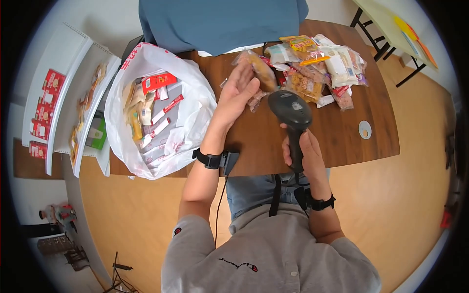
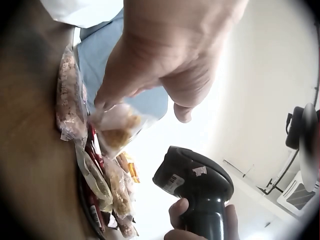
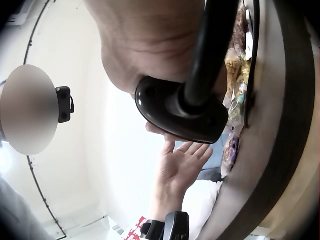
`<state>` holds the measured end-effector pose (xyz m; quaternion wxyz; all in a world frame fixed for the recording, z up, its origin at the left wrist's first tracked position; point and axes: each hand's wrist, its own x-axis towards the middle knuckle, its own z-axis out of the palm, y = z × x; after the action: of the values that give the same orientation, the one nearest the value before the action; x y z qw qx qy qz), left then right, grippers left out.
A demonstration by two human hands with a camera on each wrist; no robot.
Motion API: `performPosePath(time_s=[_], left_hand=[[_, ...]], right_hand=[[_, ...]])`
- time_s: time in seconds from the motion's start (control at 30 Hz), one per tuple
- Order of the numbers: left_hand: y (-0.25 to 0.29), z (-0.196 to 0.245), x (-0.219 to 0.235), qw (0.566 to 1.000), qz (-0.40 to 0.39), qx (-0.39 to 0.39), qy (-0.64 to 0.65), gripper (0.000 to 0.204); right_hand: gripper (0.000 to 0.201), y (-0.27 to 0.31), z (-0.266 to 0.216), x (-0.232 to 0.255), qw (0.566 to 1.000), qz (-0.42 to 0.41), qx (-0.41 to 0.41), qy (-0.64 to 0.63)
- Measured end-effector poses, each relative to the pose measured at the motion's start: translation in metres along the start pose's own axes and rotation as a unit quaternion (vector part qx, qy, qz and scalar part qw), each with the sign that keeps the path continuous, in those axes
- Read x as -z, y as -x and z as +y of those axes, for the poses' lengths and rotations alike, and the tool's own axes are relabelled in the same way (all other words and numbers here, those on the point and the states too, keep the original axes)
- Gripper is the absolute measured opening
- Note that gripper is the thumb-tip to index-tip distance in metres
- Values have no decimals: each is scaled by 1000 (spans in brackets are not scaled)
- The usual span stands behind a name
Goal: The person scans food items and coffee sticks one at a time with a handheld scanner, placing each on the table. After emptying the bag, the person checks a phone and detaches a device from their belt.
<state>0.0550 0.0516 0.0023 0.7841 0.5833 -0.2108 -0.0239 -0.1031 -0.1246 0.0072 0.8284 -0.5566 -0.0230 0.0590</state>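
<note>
My right hand [image 1: 305, 151] grips the handle of a black barcode scanner [image 1: 290, 107], its head tilted over the table. The left hand [image 1: 237, 93] reaches over the table with its fingers straight and its thumb apart from them. At its fingertips is a clear snack packet [image 1: 263, 72] with yellowish-brown contents; the left wrist view shows this packet [image 2: 117, 131] blurred, overlapping the fingertips. A small pinkish packet [image 1: 256, 101] lies on the table beside the left hand. From the right wrist, the left palm [image 3: 177, 172] shows beyond the scanner base [image 3: 180, 110].
A pile of snack packets [image 1: 312, 68] covers the table's far right. At the left, a white plastic bag [image 1: 193, 93] stands open with several packets inside. A round sticker [image 1: 365, 130] is on the right of the tabletop. A blue-grey cloth-covered shape [image 1: 220, 24] stands behind the table.
</note>
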Motion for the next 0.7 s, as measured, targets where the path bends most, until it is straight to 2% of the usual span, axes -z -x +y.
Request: performPosePath(time_s=[0.03, 0.07, 0.13, 0.2, 0.23, 0.3, 0.37, 0.43, 0.53, 0.57, 0.7], left_hand=[[0, 8, -2, 995, -2, -56, -80, 57], [1, 17, 1, 995, 2, -55, -81, 57], [5, 39, 14, 982, 63, -78, -161, 49], [15, 67, 40, 977, 77, -32, -194, 33], [22, 76, 59, 965, 80, -35, -247, 27], [42, 90, 103, 898, 122, -8, -423, 25], [67, 101, 140, 769, 191, 77, -605, 25], [91, 106, 164, 646, 217, 179, -710, 27], [126, 88, 212, 618, 184, 155, -749, 27], [131, 83, 225, 572, 184, 145, -786, 27], [137, 84, 241, 590, 159, 121, -782, 28]], right_hand=[[57, 0, 0, 1, 1000, 6, 3, 4], [58, 1, 0, 1, 1000, 13, 5, 6], [59, 3, -1, 4, 1000, 15, 6, 8], [60, 4, -1, 7, 1000, 20, 7, 9], [60, 4, -2, 7, 1000, 26, 10, 12], [61, 4, -1, 8, 999, 32, 10, 12], [62, 4, 1, 9, 999, 32, 12, 9], [62, 1, 3, 9, 1000, 27, 7, 1], [61, -2, 8, 7, 1000, 9, -3, -5], [60, -2, 9, 5, 1000, -1, -4, -4], [58, 0, 8, 6, 1000, -13, -10, -7]])
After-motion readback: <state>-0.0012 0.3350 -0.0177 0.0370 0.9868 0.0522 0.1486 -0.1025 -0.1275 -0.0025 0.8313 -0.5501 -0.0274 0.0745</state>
